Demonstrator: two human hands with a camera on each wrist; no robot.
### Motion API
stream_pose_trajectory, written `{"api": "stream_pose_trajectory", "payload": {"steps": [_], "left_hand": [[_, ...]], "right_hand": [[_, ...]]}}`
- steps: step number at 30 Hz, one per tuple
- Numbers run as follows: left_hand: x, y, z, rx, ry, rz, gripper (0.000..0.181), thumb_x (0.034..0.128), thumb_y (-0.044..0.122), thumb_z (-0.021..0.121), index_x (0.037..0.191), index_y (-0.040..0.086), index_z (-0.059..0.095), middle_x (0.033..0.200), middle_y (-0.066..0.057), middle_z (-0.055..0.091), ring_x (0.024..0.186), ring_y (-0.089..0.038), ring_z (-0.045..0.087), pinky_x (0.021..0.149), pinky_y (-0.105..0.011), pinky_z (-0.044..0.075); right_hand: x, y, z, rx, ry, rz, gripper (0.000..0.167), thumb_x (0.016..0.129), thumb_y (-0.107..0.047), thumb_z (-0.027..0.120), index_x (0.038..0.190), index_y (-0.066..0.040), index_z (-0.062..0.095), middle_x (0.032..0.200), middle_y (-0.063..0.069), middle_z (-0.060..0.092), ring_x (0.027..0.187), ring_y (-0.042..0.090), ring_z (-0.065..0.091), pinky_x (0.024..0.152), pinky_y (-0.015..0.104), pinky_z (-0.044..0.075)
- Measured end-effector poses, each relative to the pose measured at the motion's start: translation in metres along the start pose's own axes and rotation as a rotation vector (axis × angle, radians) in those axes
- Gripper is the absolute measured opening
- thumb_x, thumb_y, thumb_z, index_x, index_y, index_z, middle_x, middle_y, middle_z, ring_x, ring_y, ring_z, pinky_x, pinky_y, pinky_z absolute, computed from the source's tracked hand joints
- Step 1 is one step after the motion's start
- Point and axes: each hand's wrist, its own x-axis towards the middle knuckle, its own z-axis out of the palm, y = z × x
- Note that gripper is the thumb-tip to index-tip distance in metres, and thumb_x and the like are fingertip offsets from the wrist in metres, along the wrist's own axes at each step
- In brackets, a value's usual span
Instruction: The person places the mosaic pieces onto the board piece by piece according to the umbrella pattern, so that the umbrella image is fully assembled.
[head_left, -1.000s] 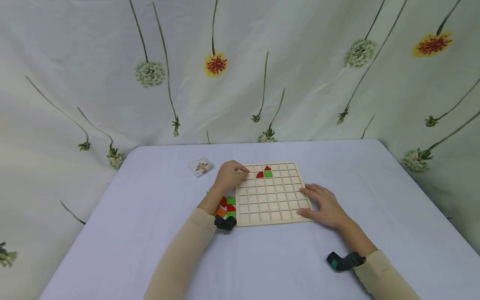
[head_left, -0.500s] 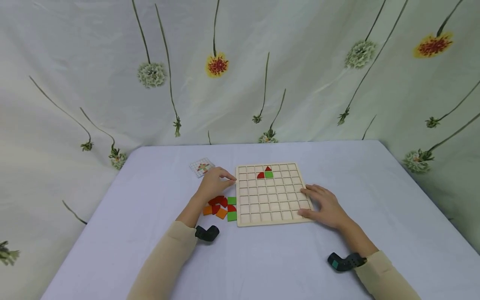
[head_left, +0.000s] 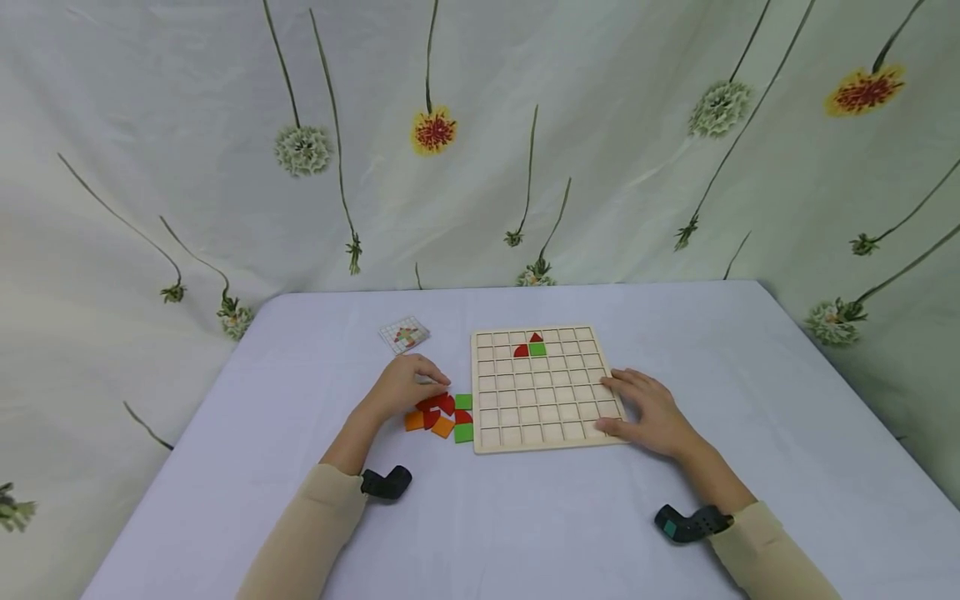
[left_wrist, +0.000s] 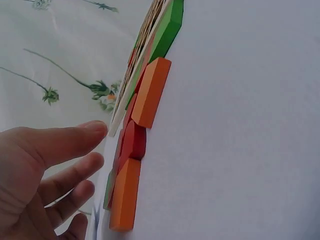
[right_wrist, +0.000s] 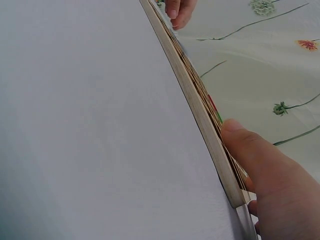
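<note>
From here the left hand (head_left: 401, 385), fingers parted, seems choosing among the coloured pieces (head_left: 442, 427), next needing a pinch, while the spread right hand (head_left: 651, 412) touches the board (head_left: 546, 395).

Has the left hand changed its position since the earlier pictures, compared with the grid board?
Yes. Against the grid board, the left hand has moved left and lower in the head view, from the board's left edge to the loose pieces.
</note>
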Motion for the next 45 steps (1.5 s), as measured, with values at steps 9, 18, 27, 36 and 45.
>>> {"api": "stream_pose_trajectory", "payload": {"steps": [9, 18, 27, 36, 45], "left_hand": [[-0.009, -0.014, -0.003, -0.034, -0.057, -0.012, 0.019, 0.0871, 0.019, 0.074, 0.104, 0.01, 0.077, 0.106, -0.004, 0.068, 0.105, -0.026, 0.058, 0.095, -0.047, 0.046], [-0.01, -0.013, -0.003, -0.045, -0.045, 0.005, 0.022, 0.0845, 0.017, 0.077, 0.104, 0.007, 0.076, 0.106, -0.006, 0.066, 0.104, -0.027, 0.057, 0.093, -0.046, 0.047], [-0.011, -0.007, 0.002, -0.03, -0.032, -0.027, 0.019, 0.0837, 0.015, 0.078, 0.101, 0.009, 0.076, 0.104, -0.004, 0.067, 0.102, -0.026, 0.056, 0.094, -0.047, 0.046], [-0.012, -0.001, 0.003, -0.097, -0.024, -0.096, 0.005, 0.0873, 0.015, 0.074, 0.091, 0.013, 0.074, 0.091, -0.001, 0.065, 0.085, -0.021, 0.054, 0.073, -0.032, 0.05], [-0.004, 0.003, 0.003, -0.172, 0.039, -0.12, 0.007, 0.0877, 0.018, 0.074, 0.093, 0.013, 0.073, 0.083, -0.002, 0.066, 0.068, -0.021, 0.055, 0.056, -0.03, 0.049]], "right_hand": [[0.001, -0.001, 0.0, -0.001, -0.001, -0.008, 0.07, 0.082, -0.047, 0.073, 0.137, -0.006, 0.055, 0.144, 0.02, 0.045, 0.137, 0.043, 0.031, 0.108, 0.062, 0.018], [0.003, -0.001, -0.002, -0.015, 0.0, -0.017, 0.07, 0.082, -0.046, 0.073, 0.136, -0.006, 0.056, 0.144, 0.02, 0.046, 0.136, 0.044, 0.032, 0.107, 0.063, 0.019], [0.002, 0.0, -0.002, -0.012, 0.001, -0.017, 0.07, 0.081, -0.046, 0.074, 0.136, -0.006, 0.056, 0.143, 0.02, 0.046, 0.136, 0.044, 0.032, 0.107, 0.063, 0.019], [0.001, 0.002, -0.001, -0.012, 0.005, -0.014, 0.07, 0.081, -0.046, 0.074, 0.136, -0.006, 0.056, 0.144, 0.02, 0.046, 0.136, 0.044, 0.032, 0.107, 0.063, 0.019], [0.0, -0.001, -0.001, -0.006, 0.005, -0.013, 0.07, 0.081, -0.046, 0.074, 0.136, -0.006, 0.056, 0.144, 0.02, 0.046, 0.136, 0.044, 0.032, 0.107, 0.063, 0.019]]}}
